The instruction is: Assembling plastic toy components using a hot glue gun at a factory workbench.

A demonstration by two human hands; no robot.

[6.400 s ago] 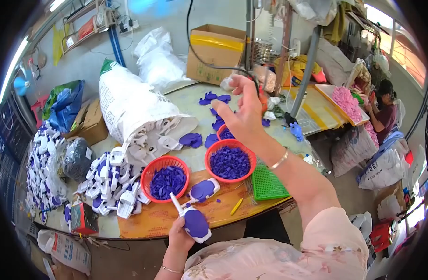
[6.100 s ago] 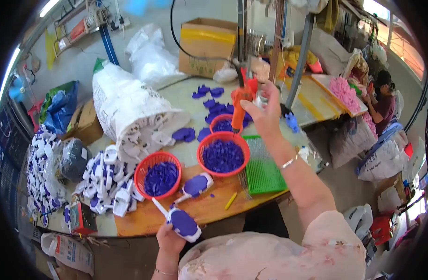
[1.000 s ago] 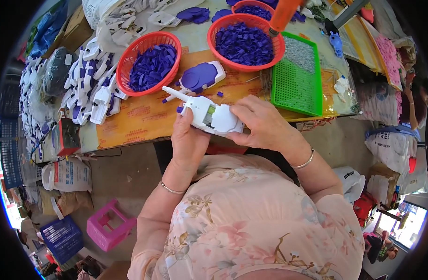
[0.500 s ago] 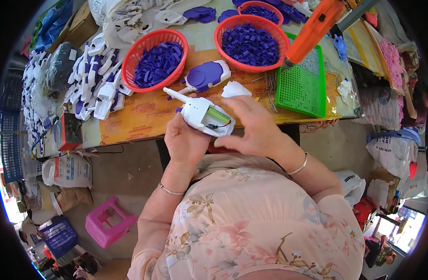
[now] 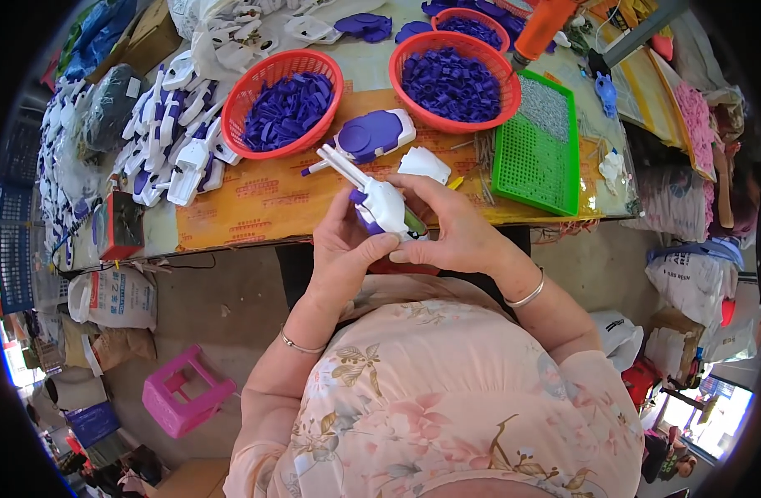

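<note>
White-and-purple handheld unit (image 5: pixel 384 209): 1 in the hands, raised and tilted, stem up-left; lies left of the green tray (image 5: pixel 526 176) and nearer the wearer. The rest I log by size, largest first.

Table (image 5: pixel 368 79): 1, beneath the tray. White sacks (image 5: pixel 129 300): I count at least 3 lettered, well apart from the tray on both sides; print red, blue and black. Orange sheet (image 5: pixel 256 195): left of the tray, bearing rows of small red print. Red baskets (image 5: pixel 470 126): at least 3, two left of the tray, a smaller one behind and left; purple pieces (image 5: pixel 285 108) inside, too many to count.

Hands: 2, both left of the tray. Left hand (image 5: pixel 340 249) is closed around the unit; right hand (image 5: pixel 457 236) grips its open side, fingers and thumb together.

Second unit (image 5: pixel 372 135): 1, lying left of the tray. Orange tool (image 5: pixel 544 31): 1, over the tray's far left corner. White cover (image 5: pixel 423 164): 1, near the tray's left. Green cylinder (image 5: pixel 414 221): 1 visible, inside the held unit. Yellow pen (image 5: pixel 455 183): 1, partly hidden, left of the tray.
</note>
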